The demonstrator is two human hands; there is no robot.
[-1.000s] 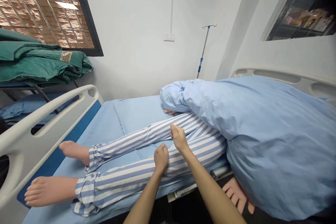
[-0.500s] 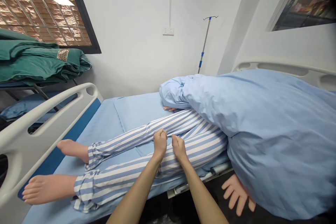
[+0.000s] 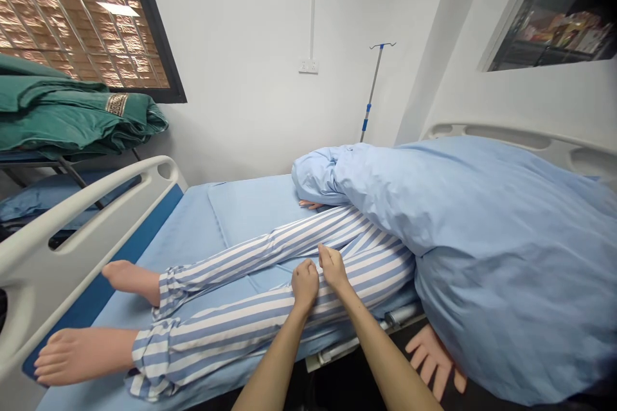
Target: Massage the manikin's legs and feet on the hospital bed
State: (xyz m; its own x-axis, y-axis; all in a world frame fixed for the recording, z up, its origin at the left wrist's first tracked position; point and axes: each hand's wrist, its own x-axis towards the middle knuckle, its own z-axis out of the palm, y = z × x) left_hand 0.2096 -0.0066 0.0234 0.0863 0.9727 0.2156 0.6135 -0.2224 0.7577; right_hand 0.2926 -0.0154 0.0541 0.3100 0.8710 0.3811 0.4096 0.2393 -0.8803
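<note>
A care mannequin in blue-and-white striped trousers (image 3: pixel 216 324) lies on the bed, its bare feet (image 3: pixel 81 353) at the left. My left hand (image 3: pixel 305 284) is closed in a fist over the near thigh. Beside it, slightly farther forward, my right hand (image 3: pixel 332 264) is also a fist, above the inner side of the same leg. Nothing shows in either fist, and I cannot tell whether they touch the cloth. A light blue quilt (image 3: pixel 482 218) hides the mannequin's upper body. One mannequin hand (image 3: pixel 434 356) hangs below the quilt; fingers of the other (image 3: pixel 310 204) peek out at the far side.
Light blue sheeting (image 3: pixel 260 196) covers the bed. A pale footboard (image 3: pixel 110 189) stands at the left, a headboard (image 3: pixel 506 131) at the right. Behind the bed rises an IV pole (image 3: pixel 373 90). Folded green covers (image 3: pixel 81 119) lie on another bed beneath the barred window (image 3: pixel 81 13).
My left fist has moved right and nearer to me, closer to the right fist. My right fist has shifted only slightly. The camera view has tilted a little.
</note>
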